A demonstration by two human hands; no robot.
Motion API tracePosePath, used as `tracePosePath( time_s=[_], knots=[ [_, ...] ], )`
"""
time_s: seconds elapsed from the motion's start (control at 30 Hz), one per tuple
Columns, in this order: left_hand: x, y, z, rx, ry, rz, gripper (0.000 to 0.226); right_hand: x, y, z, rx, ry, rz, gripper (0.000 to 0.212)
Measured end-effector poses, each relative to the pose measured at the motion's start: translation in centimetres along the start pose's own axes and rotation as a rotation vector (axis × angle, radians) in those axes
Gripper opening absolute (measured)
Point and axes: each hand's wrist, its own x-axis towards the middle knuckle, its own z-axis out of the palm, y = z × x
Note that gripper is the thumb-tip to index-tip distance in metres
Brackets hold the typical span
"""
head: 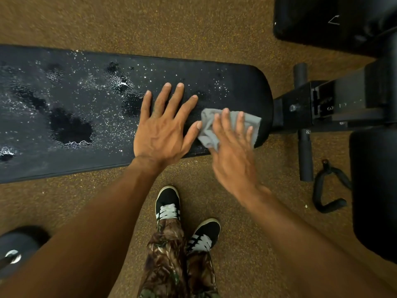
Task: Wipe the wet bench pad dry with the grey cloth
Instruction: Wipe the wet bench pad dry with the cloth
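Forearms (92, 216) are extending over camouflage trousers and black shoes (167, 203) toward the bench pad (225, 72). The left hand (160, 127) is lying flat on the pad, fingers spread, bracing. The right hand (233, 151), fingers straight and slightly blurred, is pressing the grey cloth (207, 130) onto the pad's rounded end, beside the left thumb. Neither hand is gripping anything. Droplets and large pools (71, 127) are covering the pad's left stretch, so wiping appears barely begun. Risks: the small cloth may be saturating early and merely smearing water. Held only by flat fingers, it may slip free, and the bracing palm may slide on the wet surface.
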Motion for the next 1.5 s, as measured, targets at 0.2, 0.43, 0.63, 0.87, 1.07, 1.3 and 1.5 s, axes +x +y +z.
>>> tracePosePath(
  time_s=[0.2,0.43,0.63,0.87,1.07,1.3,1.5],
  knots=[
    [0.0,0.0,-0.2,0.008,0.009,-0.001,0.061,-3.2,3.3,1.1,-0.081,-0.069,-0.295,0.073],
    [-0.1,-0.1,0.0,-0.007,0.018,-0.007,0.059,-1.0,0.1,0.7,0.013,0.006,-0.132,0.067],
    [-0.1,0.0,-0.1,-0.006,0.020,-0.012,0.058,-4.1,5.7,0.7,-0.124,-0.046,-0.379,0.081],
    [-0.1,0.0,0.1,-0.009,0.018,-0.009,0.059,-1.8,0.9,0.8,-0.011,-0.016,-0.265,0.071],
    [-0.1,0.0,0.1,0.001,0.016,-0.014,0.058,-4.0,6.0,0.5,-0.086,-0.014,-0.315,0.081],
    [0.1,0.0,0.1,-0.009,0.025,-0.011,0.058,-0.7,1.2,1.1,0.016,0.043,-0.275,0.072],
    [0.1,0.1,-0.1,-0.006,0.012,-0.018,0.058,-1.8,6.1,-0.1,-0.004,0.059,-0.212,0.074]
  ],
)
